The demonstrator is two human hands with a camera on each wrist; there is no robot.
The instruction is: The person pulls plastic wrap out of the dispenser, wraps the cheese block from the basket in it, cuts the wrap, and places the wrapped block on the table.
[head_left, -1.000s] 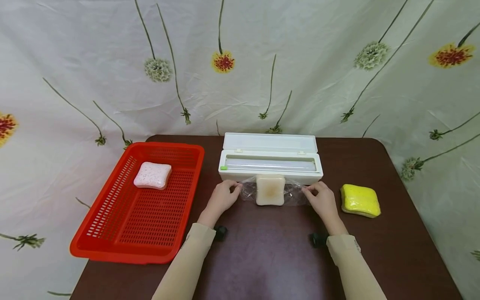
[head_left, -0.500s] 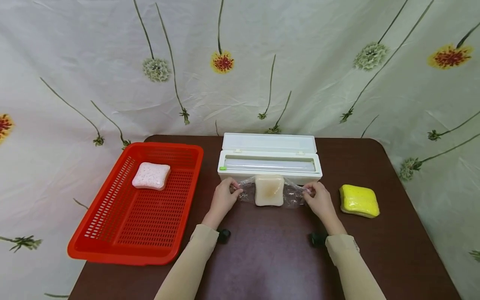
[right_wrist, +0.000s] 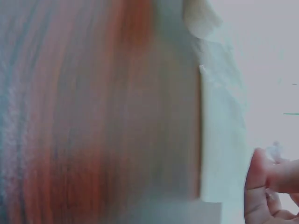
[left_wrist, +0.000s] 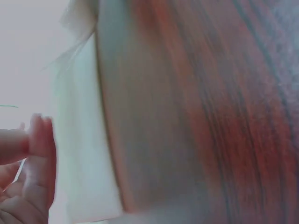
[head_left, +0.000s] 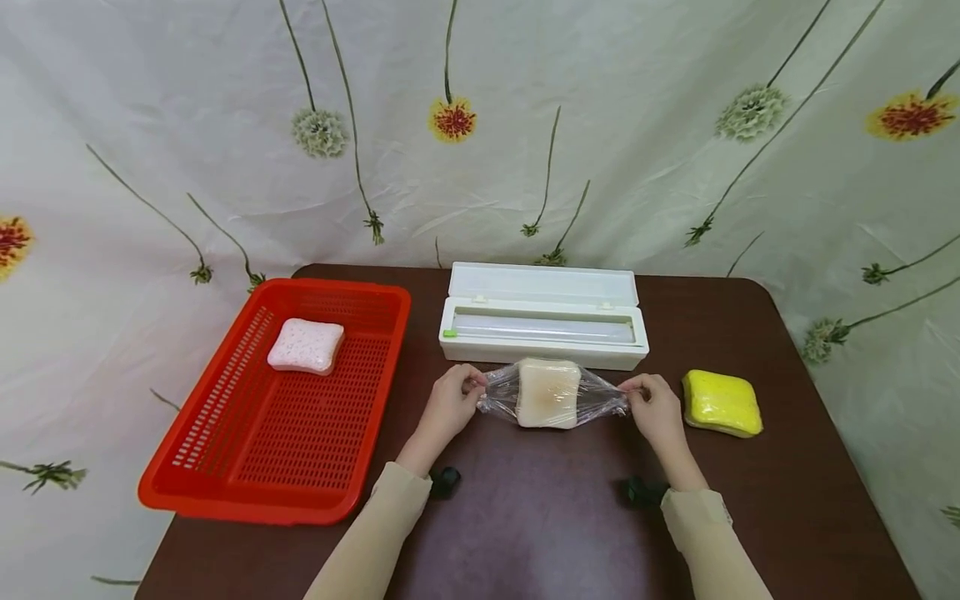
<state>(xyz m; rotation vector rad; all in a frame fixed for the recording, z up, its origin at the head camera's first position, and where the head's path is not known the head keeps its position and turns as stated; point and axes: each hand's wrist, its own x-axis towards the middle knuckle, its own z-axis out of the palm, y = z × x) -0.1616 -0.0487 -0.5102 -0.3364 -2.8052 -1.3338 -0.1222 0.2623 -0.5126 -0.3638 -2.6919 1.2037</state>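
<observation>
A cream, bread-slice-shaped block point(head_left: 548, 393) with a browned middle lies in clear cling film point(head_left: 597, 395), in front of the white film dispenser point(head_left: 543, 354). Glare on its top shows film stretched over it. My left hand point(head_left: 450, 402) pinches the film's gathered left end between thumb and fingers. At the opposite end, my right hand point(head_left: 656, 410) pinches the film the same way. The left wrist view has the left hand point(left_wrist: 35, 168) beside the pale dispenser point(left_wrist: 86, 140). Thumb and fingers of the right hand point(right_wrist: 266, 191) meet at a bit of film in the right wrist view.
The dispenser's lid point(head_left: 543, 283) stands raised at the back of the dark brown table point(head_left: 525, 517). A red basket point(head_left: 367, 442) at left holds a pale pink speckled block point(head_left: 306, 345). A yellow wrapped block point(head_left: 722, 403) lies at right. Behind hangs a flowered cloth point(head_left: 480, 192).
The cream block and its film have come slightly nearer to me and to the right, away from the dispenser. Both hands moved with them, and the film is now drawn taut on both sides.
</observation>
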